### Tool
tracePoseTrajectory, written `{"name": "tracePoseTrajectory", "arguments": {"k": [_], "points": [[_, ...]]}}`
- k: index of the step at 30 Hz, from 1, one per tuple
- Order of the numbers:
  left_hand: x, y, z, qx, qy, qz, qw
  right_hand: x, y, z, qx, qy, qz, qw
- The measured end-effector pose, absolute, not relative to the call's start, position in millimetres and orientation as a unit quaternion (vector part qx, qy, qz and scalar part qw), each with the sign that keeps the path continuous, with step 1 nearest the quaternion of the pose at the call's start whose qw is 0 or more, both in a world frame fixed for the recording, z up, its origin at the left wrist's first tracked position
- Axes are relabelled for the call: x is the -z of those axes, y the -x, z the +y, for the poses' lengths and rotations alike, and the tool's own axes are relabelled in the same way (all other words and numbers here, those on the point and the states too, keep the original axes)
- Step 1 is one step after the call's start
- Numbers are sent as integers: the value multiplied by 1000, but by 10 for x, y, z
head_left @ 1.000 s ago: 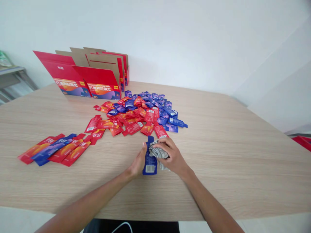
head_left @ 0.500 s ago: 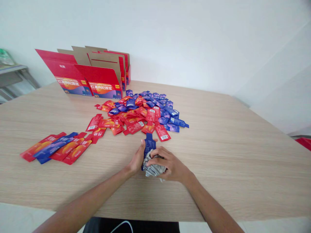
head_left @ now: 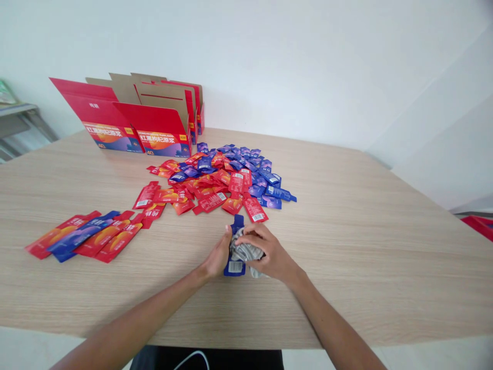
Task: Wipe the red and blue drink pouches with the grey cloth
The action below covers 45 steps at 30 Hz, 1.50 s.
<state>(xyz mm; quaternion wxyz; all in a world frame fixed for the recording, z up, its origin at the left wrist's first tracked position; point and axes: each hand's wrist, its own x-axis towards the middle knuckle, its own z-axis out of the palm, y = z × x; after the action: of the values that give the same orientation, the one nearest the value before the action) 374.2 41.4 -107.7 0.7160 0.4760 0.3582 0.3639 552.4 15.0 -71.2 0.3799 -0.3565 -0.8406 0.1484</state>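
My left hand (head_left: 219,255) grips a blue pouch (head_left: 235,268) by its left edge, just above the near part of the table. The pouch's narrow neck points away from me, and a white barcode label shows at its lower end. In my right hand (head_left: 271,256) is a crumpled grey striped cloth (head_left: 246,250), pressed against the pouch's middle and hiding that part. Beyond my hands lies a loose pile of red pouches (head_left: 210,203) and blue pouches (head_left: 280,193). To the left, several pouches (head_left: 119,241), red ones and one or more blue, overlap in a fanned row.
Red cardboard boxes (head_left: 164,144) with raised lids stand at the back left of the wooden table (head_left: 365,246), against a white wall (head_left: 292,67). A grey side table (head_left: 17,109) is at far left. Something red (head_left: 479,226) shows at the right edge.
The cloth has moved up the pouch, away from me, uncovering the barcode label at its lower end. My left hand keeps its hold. The whole view has shifted slightly.
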Motion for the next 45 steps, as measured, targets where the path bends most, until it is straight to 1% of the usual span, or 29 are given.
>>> {"name": "tracePoseTrajectory", "arguments": {"k": [2, 4, 6, 9, 13, 15, 16, 19, 21, 22, 24, 27, 30, 33, 35, 38, 41, 43, 45], "points": [[1042, -3716, 448, -373, -470, 353, 718, 694, -5499, 124, -164, 304, -873, 345], [1033, -3705, 470, -367, -471, 348, 723, 699, -5486, 120, -165, 291, -880, 338], [1060, -3717, 476, -359, -473, 348, 726, 729, -5492, 142, -161, 317, -864, 357], [1125, -3754, 457, -339, -468, 357, 734, 786, -5535, 206, -136, 400, -809, 408], [1060, -3729, 447, -261, -504, 391, 724, 798, -5615, 274, -96, 484, -744, 450], [943, -3652, 485, -258, -577, 409, 658, 763, -5645, 282, -82, 500, -726, 466], [872, -3593, 515, -269, -627, 417, 600, 740, -5657, 280, -77, 503, -719, 472], [641, -3330, 620, -283, -764, 462, 352, 670, -5675, 262, -67, 510, -706, 487], [483, -3079, 676, -240, -788, 535, 188, 636, -5676, 248, -63, 509, -702, 493], [407, -2933, 697, -207, -778, 580, 122, 624, -5673, 242, -61, 508, -702, 495], [280, -2604, 740, -142, -740, 656, 37, 612, -5664, 229, -63, 507, -703, 495], [231, -2032, 831, -82, -688, 720, -28, 614, -5647, 214, -70, 508, -707, 488], [400, -1436, 949, -55, -652, 756, -38, 624, -5642, 205, -76, 510, -706, 484], [675, -958, 1040, -92, -661, 740, -85, 625, -5651, 207, -79, 513, -703, 486], [813, -767, 1068, -137, -677, 709, -140, 618, -5659, 211, -78, 513, -701, 489], [868, -665, 1074, -186, -692, 670, -195, 600, -5665, 214, -79, 517, -697, 491], [803, -704, 1084, -216, -704, 645, -204, 581, -5662, 212, -79, 519, -694, 493], [756, -822, 1110, -217, -703, 646, -201, 571, -5661, 212, -79, 518, -692, 496], [722, -1071, 1145, -182, -709, 656, -186, 563, -5671, 216, -77, 518, -689, 501]]}}
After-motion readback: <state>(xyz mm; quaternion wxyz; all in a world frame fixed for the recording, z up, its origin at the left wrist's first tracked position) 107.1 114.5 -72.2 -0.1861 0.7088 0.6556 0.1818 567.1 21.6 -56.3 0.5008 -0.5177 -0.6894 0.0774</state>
